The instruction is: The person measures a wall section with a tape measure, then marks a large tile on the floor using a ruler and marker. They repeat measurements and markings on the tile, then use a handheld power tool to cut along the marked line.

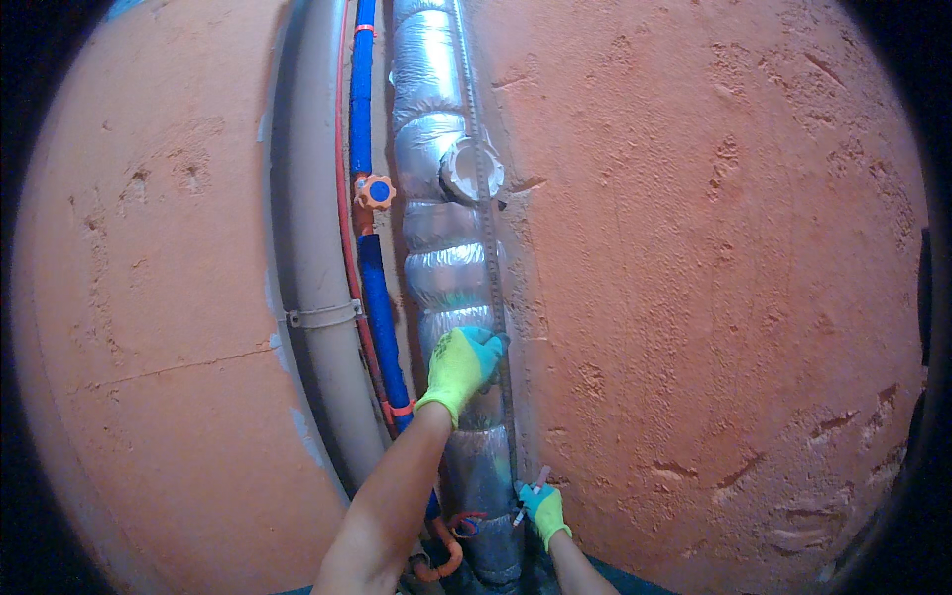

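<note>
A long, narrow grey strip (500, 288) with small regular marks or holes runs down along a foil-wrapped pipe (446, 268). My left hand (463, 365), in a yellow-green glove with turquoise fingers, lies across the pipe with its fingers closed on the strip's edge. Lower down and to the right, my gloved right hand (543, 509) is closed around a slim pen-like marker (541, 477). The marker's narrow white end points down and left, close to the strip's lower part. A round white pipe opening (470, 169) sticks out of the foil above my left hand, with the strip crossing it.
Left of the foil pipe runs a blue-sleeved pipe (369, 288) with an orange valve knob (377, 192). Beside it stands a thick grey pipe (322, 218), held by a metal clamp (324, 315). Rough orange plaster wall (714, 268) lies on both sides. An orange elbow (446, 563) bends near the bottom.
</note>
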The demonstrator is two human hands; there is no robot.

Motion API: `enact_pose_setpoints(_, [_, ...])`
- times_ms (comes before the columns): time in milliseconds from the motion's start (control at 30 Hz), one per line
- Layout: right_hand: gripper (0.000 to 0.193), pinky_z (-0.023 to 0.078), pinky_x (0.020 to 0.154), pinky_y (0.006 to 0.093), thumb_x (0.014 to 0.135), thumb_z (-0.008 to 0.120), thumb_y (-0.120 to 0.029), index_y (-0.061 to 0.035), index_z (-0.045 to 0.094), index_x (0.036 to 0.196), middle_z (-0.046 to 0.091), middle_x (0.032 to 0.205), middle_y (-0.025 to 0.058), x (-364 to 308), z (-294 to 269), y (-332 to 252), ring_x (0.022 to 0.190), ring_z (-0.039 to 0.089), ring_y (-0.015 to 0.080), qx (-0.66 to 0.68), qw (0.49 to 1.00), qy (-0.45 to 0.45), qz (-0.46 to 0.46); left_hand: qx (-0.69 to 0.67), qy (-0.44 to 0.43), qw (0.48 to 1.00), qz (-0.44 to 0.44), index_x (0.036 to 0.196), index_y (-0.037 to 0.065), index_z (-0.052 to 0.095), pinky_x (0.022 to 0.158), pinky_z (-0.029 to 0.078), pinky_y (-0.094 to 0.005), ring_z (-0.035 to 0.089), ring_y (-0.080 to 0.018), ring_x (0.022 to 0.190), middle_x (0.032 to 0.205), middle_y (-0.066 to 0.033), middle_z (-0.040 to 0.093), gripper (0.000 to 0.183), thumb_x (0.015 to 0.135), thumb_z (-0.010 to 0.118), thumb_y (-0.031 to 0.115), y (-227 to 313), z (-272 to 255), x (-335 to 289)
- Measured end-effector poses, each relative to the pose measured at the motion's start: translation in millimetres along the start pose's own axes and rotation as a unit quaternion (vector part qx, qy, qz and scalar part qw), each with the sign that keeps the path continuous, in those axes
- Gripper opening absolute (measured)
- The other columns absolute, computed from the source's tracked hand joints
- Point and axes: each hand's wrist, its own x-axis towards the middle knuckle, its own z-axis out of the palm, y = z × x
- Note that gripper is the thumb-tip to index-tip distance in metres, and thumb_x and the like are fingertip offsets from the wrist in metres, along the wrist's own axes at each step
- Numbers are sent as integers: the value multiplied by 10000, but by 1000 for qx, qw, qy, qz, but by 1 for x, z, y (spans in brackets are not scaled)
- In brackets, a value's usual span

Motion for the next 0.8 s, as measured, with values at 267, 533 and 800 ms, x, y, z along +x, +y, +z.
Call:
enact_pose_setpoints(267, [383,501,591,438,823,704,-406,-26,706,769,685,687,116,0,-2,4,612,660,258,-18,999,5,27,50,2,998,32,861,15,725,660,515,-450,686,-365,694,758,-207,690,329,869,646,335,-13,6,6])
enact_pose_setpoints(533, [342,507,565,434,889,614,-336,-19,716,967,676,708,105,-43,-35,-50,673,693,269,-33,984,3,178,34,-23,995,92,885,51,670,726,504,-541,649,-450,819,870,-243,674,285,912,585,322,3,3,-19])
enact_pose_setpoints(800, [377,519,558,435,909,609,-371,-37,639,1082,671,796,123,-171,-95,-173,668,678,281,-42,939,31,339,-85,-226,969,56,877,74,607,661,489,-556,642,-448,739,793,-235,664,209,923,550,270,90,-64,-53])
